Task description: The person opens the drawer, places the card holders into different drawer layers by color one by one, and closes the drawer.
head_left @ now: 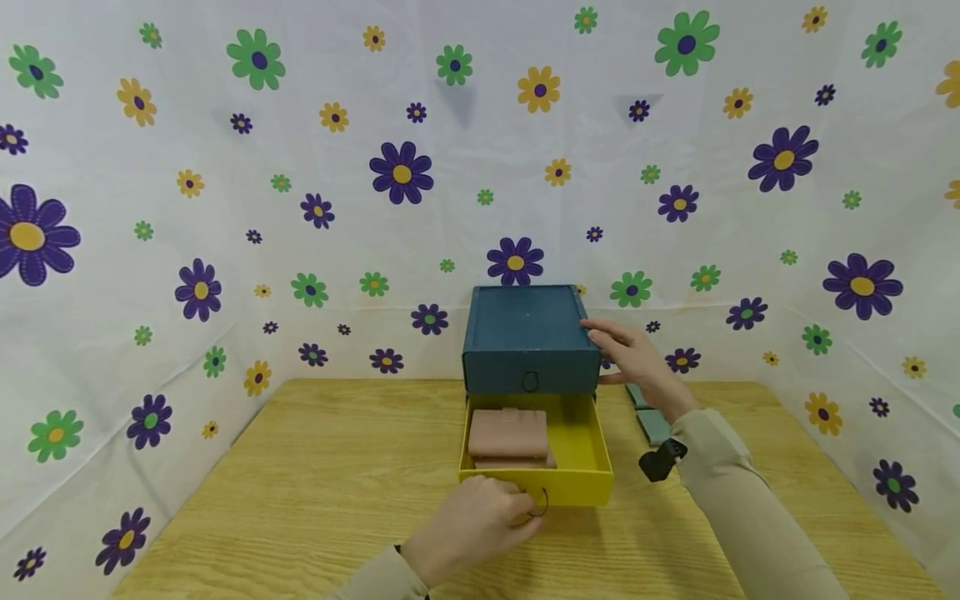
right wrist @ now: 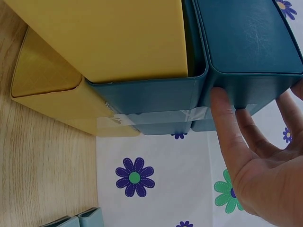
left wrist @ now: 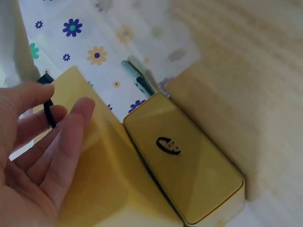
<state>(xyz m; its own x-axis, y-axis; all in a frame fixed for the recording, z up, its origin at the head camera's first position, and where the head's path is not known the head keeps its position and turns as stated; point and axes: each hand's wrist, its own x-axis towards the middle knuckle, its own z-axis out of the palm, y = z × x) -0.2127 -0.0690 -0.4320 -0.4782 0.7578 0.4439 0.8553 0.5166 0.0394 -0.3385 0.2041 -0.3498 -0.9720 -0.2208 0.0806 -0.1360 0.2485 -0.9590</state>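
Note:
A blue drawer unit [head_left: 528,321] stands on the table, with a yellow drawer [head_left: 588,487] pulled out at its lower part. My left hand [head_left: 483,517] is at the drawer's front, thumb and fingers pinching its black loop pull [left wrist: 49,116]. Inside the drawer's left side lies a pink wallet [head_left: 508,432] with a strap tab, over another pink piece mostly hidden. My right hand [head_left: 637,367] rests against the unit's right side, its fingers [right wrist: 229,127] extended and touching the blue wall.
Below the open drawer is another yellow drawer front [left wrist: 184,156] with its own black loop. Greyish-green flat items [head_left: 654,427] lie on the wooden table [head_left: 360,467] to the right of the unit. A flower-patterned cloth [head_left: 315,150] surrounds the table.

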